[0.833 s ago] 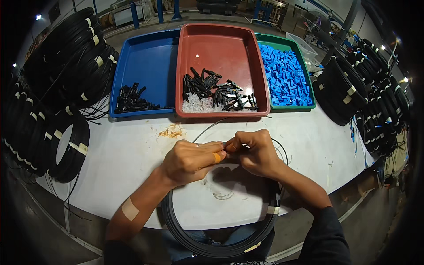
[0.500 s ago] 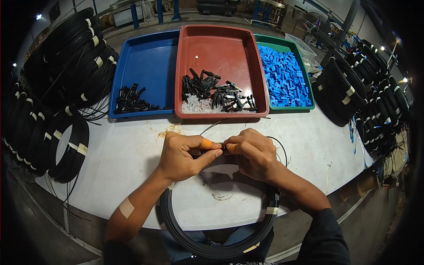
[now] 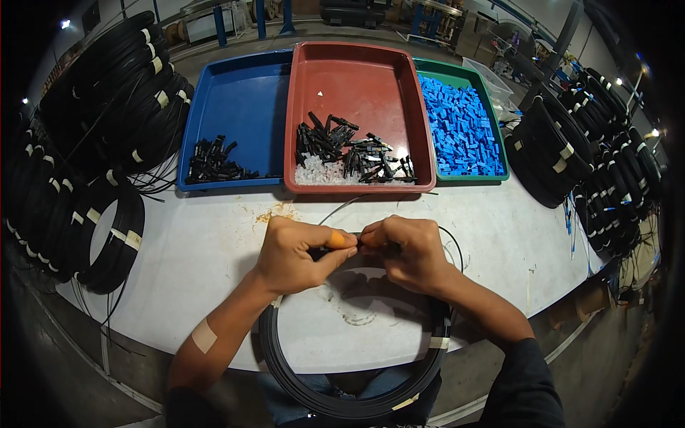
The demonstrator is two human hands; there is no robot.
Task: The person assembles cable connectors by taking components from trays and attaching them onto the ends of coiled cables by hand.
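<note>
My left hand (image 3: 296, 251) and my right hand (image 3: 412, 255) meet above the table, fingertips almost touching. Both are closed in a pinch on a small black part (image 3: 359, 242), largely covered by the fingers, so its exact kind is unclear. Orange tape wraps a digit of the left hand. A coil of black cable (image 3: 270, 342), bound with pale tape, lies below my hands and overhangs the table's near edge. One thin black strand (image 3: 457, 246) curves out beside my right hand.
Beyond my hands stand a blue tray (image 3: 239, 89) with black parts, a red tray (image 3: 349, 78) with black parts and clear bits, and a green tray (image 3: 477, 178) full of blue pieces. Cable coils (image 3: 107, 93) are stacked at left; more coils (image 3: 549, 150) stand at right.
The fingers of my right hand have rolled and changed their grip at the small black part; their orange tape has gone out of sight. My left hand stays nearly still.
</note>
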